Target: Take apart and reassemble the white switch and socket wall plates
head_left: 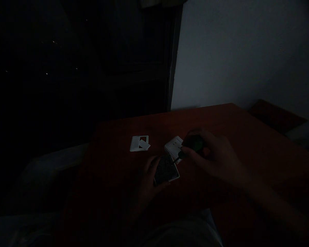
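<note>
The scene is very dark. My left hand grips the left side and near edge of a square wall socket, its dark back turned up and a thin white rim showing. In my right hand is a screwdriver with a green handle, held between thumb and fingers. Its thin shaft slants down to the left, and the tip is at the dark back of the socket. Whether the tip sits in a screw is too dim to tell. Just behind lies a second white wall socket with slots, partly hidden by my right hand.
A white cover frame with a small white plate leaning across its opening lies farther left on the reddish-brown table. A pale wall rises behind the table, with a dark window at the left.
</note>
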The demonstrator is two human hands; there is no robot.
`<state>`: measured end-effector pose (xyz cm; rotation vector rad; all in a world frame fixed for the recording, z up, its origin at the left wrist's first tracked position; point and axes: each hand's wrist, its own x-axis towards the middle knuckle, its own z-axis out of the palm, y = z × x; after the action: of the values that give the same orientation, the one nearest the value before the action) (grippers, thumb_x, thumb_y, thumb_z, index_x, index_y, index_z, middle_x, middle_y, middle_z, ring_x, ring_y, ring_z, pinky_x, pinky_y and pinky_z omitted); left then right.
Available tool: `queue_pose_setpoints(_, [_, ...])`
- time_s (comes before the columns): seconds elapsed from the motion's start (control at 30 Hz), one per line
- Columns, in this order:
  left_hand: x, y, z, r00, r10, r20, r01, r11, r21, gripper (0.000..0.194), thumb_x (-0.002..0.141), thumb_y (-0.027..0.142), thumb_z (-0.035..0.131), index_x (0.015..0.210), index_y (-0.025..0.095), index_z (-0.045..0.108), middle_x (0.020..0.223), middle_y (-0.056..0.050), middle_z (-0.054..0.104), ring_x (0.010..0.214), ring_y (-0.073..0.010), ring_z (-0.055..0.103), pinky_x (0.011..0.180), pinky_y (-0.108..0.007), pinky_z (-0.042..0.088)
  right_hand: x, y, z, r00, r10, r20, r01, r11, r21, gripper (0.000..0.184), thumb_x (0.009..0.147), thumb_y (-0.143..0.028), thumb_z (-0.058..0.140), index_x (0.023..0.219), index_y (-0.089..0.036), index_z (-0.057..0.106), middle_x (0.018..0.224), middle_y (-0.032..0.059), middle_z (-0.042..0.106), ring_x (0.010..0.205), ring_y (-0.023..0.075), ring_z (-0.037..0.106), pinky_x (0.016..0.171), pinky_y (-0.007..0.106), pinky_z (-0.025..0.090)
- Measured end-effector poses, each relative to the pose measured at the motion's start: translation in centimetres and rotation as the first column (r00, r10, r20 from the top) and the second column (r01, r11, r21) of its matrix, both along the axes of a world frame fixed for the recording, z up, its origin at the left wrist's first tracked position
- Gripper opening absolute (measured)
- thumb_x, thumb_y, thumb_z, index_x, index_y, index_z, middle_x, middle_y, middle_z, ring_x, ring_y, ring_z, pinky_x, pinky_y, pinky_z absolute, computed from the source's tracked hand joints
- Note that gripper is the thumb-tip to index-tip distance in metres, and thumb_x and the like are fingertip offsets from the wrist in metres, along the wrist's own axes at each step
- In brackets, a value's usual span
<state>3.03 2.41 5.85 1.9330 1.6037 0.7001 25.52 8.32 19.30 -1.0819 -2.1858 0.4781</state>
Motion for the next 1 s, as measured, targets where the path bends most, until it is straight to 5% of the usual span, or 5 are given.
queue_pose_setpoints(0.4, [0.1,0.1,0.5,1.000,0.004,-0.004,-0.004,1.000,-0.008,0.072,0.076,0.031,0.071,0.140,0.028,0.037,0.146,-0.007,0.037,0.130,-0.0295,0.041,0.106,-0.046,0.038,0.0,0.2,0.3,0.997,-0.024,0.072,0.021,0.999,0.046,0.021,0.089,-0.035,0.055,0.103,-0.019,0.053,0.086,0.0041,0.071,0.067,0.0151,0.066,0.056,0.023,0.044])
queue_pose_setpoints(0.67, [-0.1,0.1,0.1,0.999,0.006,0.033,-0.006,1.000,-0.002,0.072,0.075,0.031,0.072,0.139,0.029,0.038,0.144,-0.007,0.038,0.130,-0.0291,0.041,0.107,-0.046,0.038,-1.7,0.2,1.5,0.898,-0.214,0.384,0.118,0.959,0.258,0.037,0.089,-0.055,0.047,0.084,-0.019,0.055,0.064,0.0031,0.065,0.052,0.0176,0.060,0.046,0.025,0.025])
queue_pose_setpoints(0.83, [-0.5,0.1,0.0,0.999,0.009,0.048,-0.009,1.000,0.016,0.073,0.074,0.034,0.073,0.139,0.030,0.038,0.143,-0.006,0.040,0.129,-0.0296,0.042,0.107,-0.045,0.038,-1.8,0.9,3.1,0.904,0.057,0.423,-0.108,0.989,0.097,0.022,0.093,-0.033,0.048,0.108,-0.018,0.052,0.085,0.0057,0.069,0.068,0.0179,0.063,0.055,0.025,0.035])
queue_pose_setpoints(0.93, [-0.4,0.1,0.0,0.998,0.005,0.062,-0.005,1.000,0.001,0.074,0.073,0.035,0.074,0.138,0.028,0.039,0.142,-0.007,0.040,0.128,-0.0287,0.043,0.106,-0.043,0.039,-1.4,1.3,3.7,0.882,0.211,0.422,-0.239,0.971,0.014,0.037,0.088,-0.024,0.051,0.124,-0.019,0.043,0.095,0.0062,0.069,0.076,0.0180,0.064,0.059,0.025,0.038])
queue_pose_setpoints(1.0, [-0.4,0.1,-0.1,0.997,0.014,0.069,-0.013,1.000,-0.008,0.073,0.074,0.034,0.073,0.138,0.028,0.039,0.143,-0.006,0.038,0.128,-0.0277,0.042,0.106,-0.042,0.039,-1.5,1.6,3.8,0.867,0.178,0.465,-0.212,0.977,0.022,0.038,0.086,-0.027,0.054,0.122,-0.018,0.045,0.089,0.0060,0.069,0.072,0.0192,0.064,0.056,0.026,0.036])
